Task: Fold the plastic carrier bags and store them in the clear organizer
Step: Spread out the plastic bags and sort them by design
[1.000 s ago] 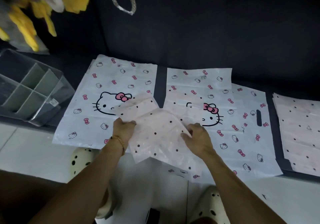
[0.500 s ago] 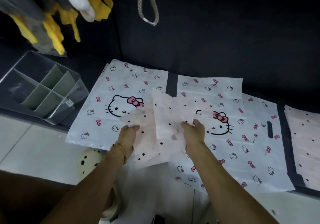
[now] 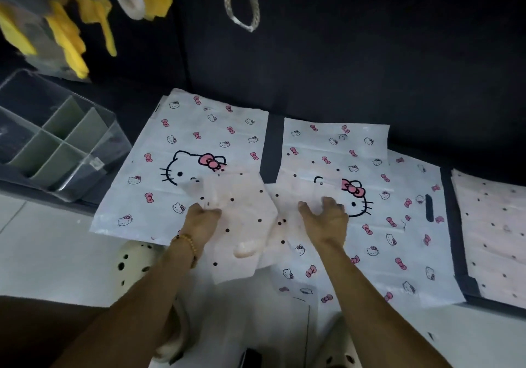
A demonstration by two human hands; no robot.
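Pale pink, black-dotted bag [image 3: 244,219]; white cat-and-pink-bow bags [image 3: 199,145]; clear organizer [image 3: 94,139], dividers perhaps grey-green.

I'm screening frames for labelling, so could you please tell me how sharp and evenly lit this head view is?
Head view: the yellow and white cloths top left smear with motion blur; the dark backdrop is underexposed; the translucent pink dotted bag in both hands is soft; the clear divided organizer bows from wide-angle distortion.

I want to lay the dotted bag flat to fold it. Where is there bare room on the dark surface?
Little. A narrow dark strip shows between the two cat-print bags, and another between the right one and the dotted stack. The organizer fills the left. Both hands grip the dotted bag over the cat-print bags.
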